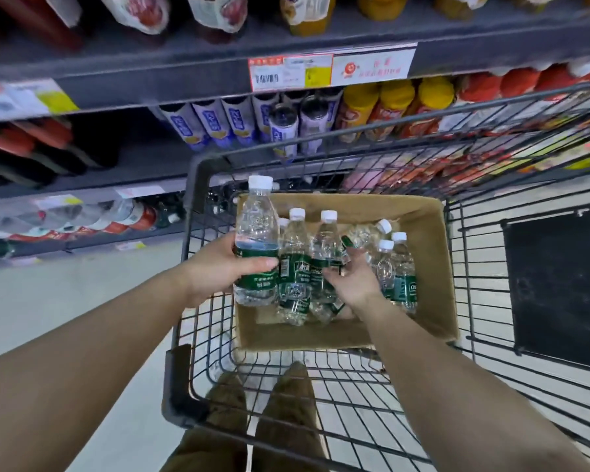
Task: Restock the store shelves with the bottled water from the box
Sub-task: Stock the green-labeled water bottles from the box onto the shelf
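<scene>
A brown cardboard box (433,260) sits inside a wire shopping cart (198,301). It holds several clear water bottles with white caps and green labels. My left hand (218,267) is shut around one upright water bottle (257,233) at the box's left edge, lifted a little above the others. My right hand (353,277) reaches into the box among the standing bottles (324,253), fingers curled around one of them; its grip is partly hidden. Two more bottles (401,267) stand at the right of that hand.
Store shelves (184,69) run across the top, stocked with juice and drink bottles and price tags (290,73). A low shelf at the left (82,219) holds lying water bottles. A dark panel (559,284) hangs on the cart's right side. My legs show below the cart.
</scene>
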`<act>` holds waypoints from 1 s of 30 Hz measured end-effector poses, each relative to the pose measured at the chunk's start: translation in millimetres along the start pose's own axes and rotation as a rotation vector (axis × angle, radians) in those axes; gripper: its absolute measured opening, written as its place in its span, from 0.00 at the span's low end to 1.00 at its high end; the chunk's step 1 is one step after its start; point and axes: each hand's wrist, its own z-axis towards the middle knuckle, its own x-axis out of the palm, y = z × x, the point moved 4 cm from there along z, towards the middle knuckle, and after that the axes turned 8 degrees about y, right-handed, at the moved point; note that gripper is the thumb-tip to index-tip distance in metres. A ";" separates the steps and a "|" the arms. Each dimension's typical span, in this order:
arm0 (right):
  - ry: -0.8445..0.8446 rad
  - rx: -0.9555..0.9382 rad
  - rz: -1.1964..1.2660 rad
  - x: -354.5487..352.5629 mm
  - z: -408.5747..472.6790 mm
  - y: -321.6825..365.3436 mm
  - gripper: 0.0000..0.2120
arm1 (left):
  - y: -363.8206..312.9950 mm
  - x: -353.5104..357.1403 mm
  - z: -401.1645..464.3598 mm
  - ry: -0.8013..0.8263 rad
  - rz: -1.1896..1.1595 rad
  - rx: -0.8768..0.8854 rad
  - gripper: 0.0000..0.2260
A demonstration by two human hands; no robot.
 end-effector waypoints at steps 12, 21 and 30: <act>0.038 0.013 0.078 -6.2 -11.6 4.7 0.45 | -0.2 -2.6 -17.5 0.003 -0.005 0.014 0.45; 0.063 -0.333 -0.047 -21.7 -137.3 110.1 0.45 | -41.8 -17.2 -111.5 -0.079 -0.092 0.098 0.39; 0.183 -0.667 -0.189 69.3 -249.5 258.3 0.32 | -41.7 -109.7 -259.6 -0.238 -0.207 0.340 0.20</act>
